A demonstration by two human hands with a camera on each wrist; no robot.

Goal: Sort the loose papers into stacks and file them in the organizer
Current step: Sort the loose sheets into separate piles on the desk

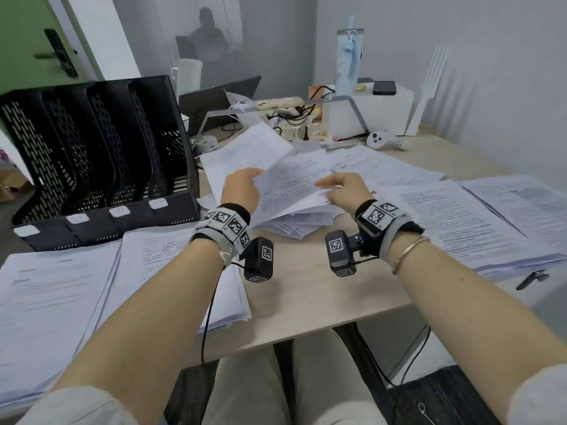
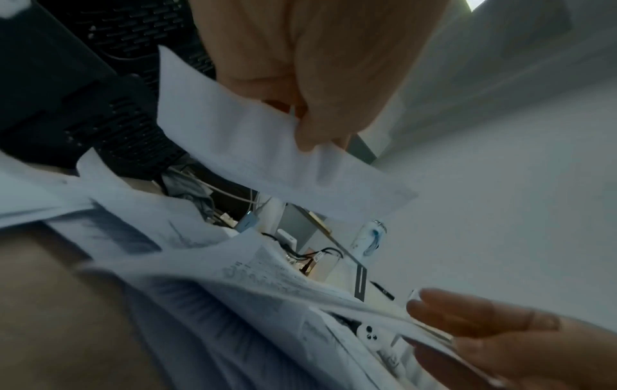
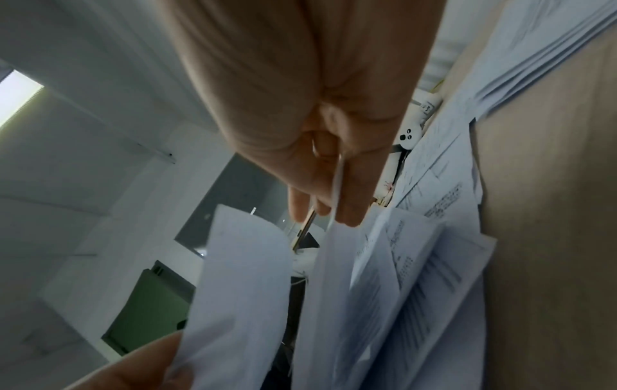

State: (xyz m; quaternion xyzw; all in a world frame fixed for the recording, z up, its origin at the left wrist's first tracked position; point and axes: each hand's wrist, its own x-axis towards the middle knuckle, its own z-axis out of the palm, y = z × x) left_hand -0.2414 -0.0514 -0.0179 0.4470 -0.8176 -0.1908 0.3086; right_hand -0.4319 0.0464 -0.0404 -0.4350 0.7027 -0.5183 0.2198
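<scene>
Two flat stacks (image 1: pixel 55 305) lay nearest, on the bench (image 1: pixel 306 289) at the left front corner, with more sorted papers (image 1: pixel 478 222) squared up along the right side. Between them, farther in, both hands worked the loose pile (image 1: pixel 294 219) at mid-bench. The left hand (image 1: pixel 241 187) pinched one sheet (image 1: pixel 254 148) by its edge between thumb and fingers and held it lifted clear, tilted up and away. The right hand (image 1: pixel 340 188) pinched the edge of the top papers of the pile, fingers curled over them. This looked like the sorting step: one page separated and being read for its category. The next move probably called for carrying that sheet to its matching stack without dragging neighbours along. Beyond the left stacks stood the black organizer (image 1: pixel 98 154), its slots seemingly unfilled, so filing had not begun.
</scene>
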